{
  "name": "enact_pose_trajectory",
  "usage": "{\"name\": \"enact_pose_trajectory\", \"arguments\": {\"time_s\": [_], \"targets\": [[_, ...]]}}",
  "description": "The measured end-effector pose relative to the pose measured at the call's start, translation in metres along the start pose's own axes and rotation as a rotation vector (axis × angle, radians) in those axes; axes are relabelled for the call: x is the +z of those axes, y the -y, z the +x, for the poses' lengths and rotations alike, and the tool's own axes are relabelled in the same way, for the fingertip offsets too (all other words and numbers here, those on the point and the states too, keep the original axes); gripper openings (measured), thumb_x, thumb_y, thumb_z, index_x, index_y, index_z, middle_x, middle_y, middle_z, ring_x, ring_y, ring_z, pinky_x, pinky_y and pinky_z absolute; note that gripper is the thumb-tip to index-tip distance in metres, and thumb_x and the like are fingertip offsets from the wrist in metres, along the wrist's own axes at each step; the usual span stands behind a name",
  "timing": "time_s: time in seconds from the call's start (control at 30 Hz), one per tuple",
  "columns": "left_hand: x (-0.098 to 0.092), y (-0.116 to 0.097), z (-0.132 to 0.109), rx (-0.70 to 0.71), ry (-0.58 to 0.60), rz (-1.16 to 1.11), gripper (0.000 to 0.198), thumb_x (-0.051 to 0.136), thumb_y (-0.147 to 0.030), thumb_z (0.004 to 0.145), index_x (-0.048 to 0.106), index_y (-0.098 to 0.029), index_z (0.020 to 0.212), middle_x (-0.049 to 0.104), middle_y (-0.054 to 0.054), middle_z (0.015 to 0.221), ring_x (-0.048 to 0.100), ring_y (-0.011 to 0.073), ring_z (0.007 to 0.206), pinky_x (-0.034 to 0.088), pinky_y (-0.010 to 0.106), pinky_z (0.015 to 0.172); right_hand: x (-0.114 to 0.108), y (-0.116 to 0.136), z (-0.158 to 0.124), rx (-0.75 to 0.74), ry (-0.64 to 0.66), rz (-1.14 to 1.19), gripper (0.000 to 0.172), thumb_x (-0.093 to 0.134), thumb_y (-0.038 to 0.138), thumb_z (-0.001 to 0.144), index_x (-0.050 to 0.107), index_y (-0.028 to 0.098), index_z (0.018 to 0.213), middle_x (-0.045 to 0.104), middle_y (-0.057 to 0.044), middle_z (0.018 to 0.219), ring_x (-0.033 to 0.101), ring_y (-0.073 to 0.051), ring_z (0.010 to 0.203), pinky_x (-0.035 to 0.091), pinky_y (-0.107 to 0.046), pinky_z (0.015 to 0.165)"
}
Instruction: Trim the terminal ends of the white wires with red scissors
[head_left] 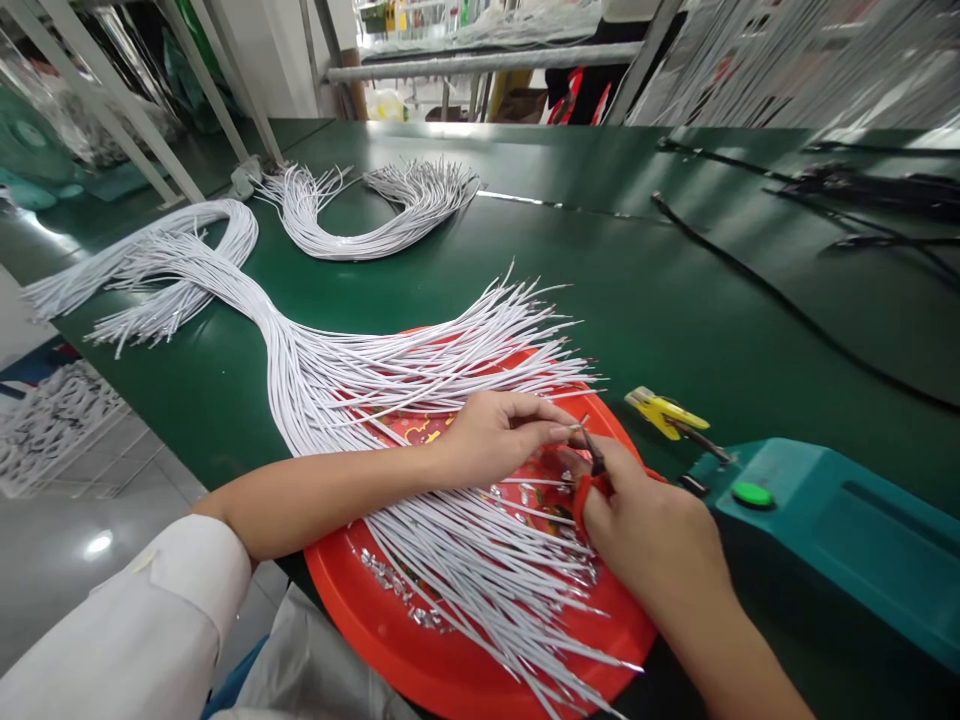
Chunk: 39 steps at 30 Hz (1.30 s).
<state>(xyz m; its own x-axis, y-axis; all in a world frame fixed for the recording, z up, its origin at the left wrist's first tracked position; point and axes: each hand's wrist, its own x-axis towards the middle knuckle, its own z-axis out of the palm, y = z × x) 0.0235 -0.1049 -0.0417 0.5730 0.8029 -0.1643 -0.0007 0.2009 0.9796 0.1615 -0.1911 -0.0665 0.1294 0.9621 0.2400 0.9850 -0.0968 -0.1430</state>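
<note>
Nearby, a teal machine (pixel 840 540) flanks the right hand (pixel 651 525) gripping cutters (pixel 582 500), left hand (pixel 486 437) pinching wire (pixel 575 428).

A wiring workshop: green workbench (pixel 600 250), white cable bundles (pixel 322 365), metal frame (pixel 487 63) and, blurred behind, perhaps more strands (pixel 731 60).

No lettering, brand name or number is legible on the red tray (pixel 420 660) or teal device (pixel 847 540) at a green workbench (pixel 600 260).

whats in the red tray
White wires lie across the tray, with small metal bits and a printed pattern on its floor. The wires, left hand and right hand cover much of the floor; what lies beneath can't be seen.
</note>
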Motion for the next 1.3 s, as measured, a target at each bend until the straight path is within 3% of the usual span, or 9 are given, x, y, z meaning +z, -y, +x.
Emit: {"name": "enact_pose_trajectory", "arguments": {"time_s": [0.13, 0.4, 0.83, 1.03, 1.17, 1.3], "targets": [[0.0, 0.002, 0.002, 0.007, -0.037, 0.029, 0.008, 0.065, -0.016, 0.073, 0.067, -0.009, 0.077, 0.065, 0.003, 0.072, 0.056, 0.0071, 0.065, 0.046, 0.019, 0.064, -0.001, -0.001, 0.0, 0.024, -0.065, -0.003, 0.033, 0.045, 0.039, 0.084, 0.064, 0.017, 0.099, 0.05, -0.002, 0.045, 0.043, -0.015, 0.04, 0.019, -0.024, 0.044], [0.002, 0.003, -0.002, -0.017, 0.03, 0.049, 0.005, 0.063, -0.013, 0.074, 0.066, -0.01, 0.076, 0.064, 0.001, 0.072, 0.056, 0.007, 0.065, 0.047, 0.022, 0.071, -0.002, 0.002, -0.004, -0.057, -0.108, -0.261, 0.033, 0.042, 0.025, 0.084, 0.064, 0.017, 0.107, 0.048, -0.002, 0.045, 0.039, -0.014, 0.039, 0.014, -0.025, 0.044], [0.003, 0.004, 0.0, -0.006, -0.022, 0.082, 0.007, 0.062, -0.007, 0.072, 0.069, -0.011, 0.072, 0.066, 0.002, 0.072, 0.057, 0.0073, 0.066, 0.048, 0.02, 0.07, -0.003, -0.001, 0.002, -0.085, 0.001, -0.155, 0.031, 0.041, 0.024, 0.082, 0.067, 0.02, 0.1, 0.046, -0.001, 0.04, 0.037, -0.013, 0.034, 0.015, -0.024, 0.042], [0.004, 0.002, -0.001, -0.058, -0.05, 0.021, 0.003, 0.065, -0.008, 0.07, 0.067, -0.01, 0.07, 0.065, 0.001, 0.07, 0.055, 0.0061, 0.062, 0.048, 0.021, 0.069, -0.002, 0.001, 0.002, 0.02, 0.067, -0.155, 0.034, 0.044, 0.02, 0.08, 0.065, 0.02, 0.107, 0.048, -0.001, 0.041, 0.042, -0.016, 0.035, 0.018, -0.024, 0.041], [0.003, -0.001, -0.002, -0.091, -0.011, -0.029, 0.004, 0.063, -0.009, 0.072, 0.067, -0.01, 0.072, 0.064, 0.0, 0.066, 0.054, 0.0061, 0.059, 0.047, 0.022, 0.067, -0.003, 0.0, 0.004, 0.126, 0.08, 0.089, 0.029, 0.048, 0.024, 0.08, 0.065, 0.02, 0.103, 0.054, -0.002, 0.047, 0.05, -0.018, 0.04, 0.029, -0.026, 0.043], [0.004, 0.001, -0.002, -0.065, 0.002, 0.011, 0.004, 0.063, -0.01, 0.073, 0.067, -0.01, 0.074, 0.063, 0.0, 0.066, 0.054, 0.0066, 0.062, 0.046, 0.022, 0.067, -0.005, 0.0, 0.009, 0.37, 0.007, 0.7, 0.03, 0.054, 0.042, 0.081, 0.057, 0.02, 0.101, 0.066, -0.005, 0.07, 0.061, -0.019, 0.055, 0.045, -0.029, 0.049]]}}
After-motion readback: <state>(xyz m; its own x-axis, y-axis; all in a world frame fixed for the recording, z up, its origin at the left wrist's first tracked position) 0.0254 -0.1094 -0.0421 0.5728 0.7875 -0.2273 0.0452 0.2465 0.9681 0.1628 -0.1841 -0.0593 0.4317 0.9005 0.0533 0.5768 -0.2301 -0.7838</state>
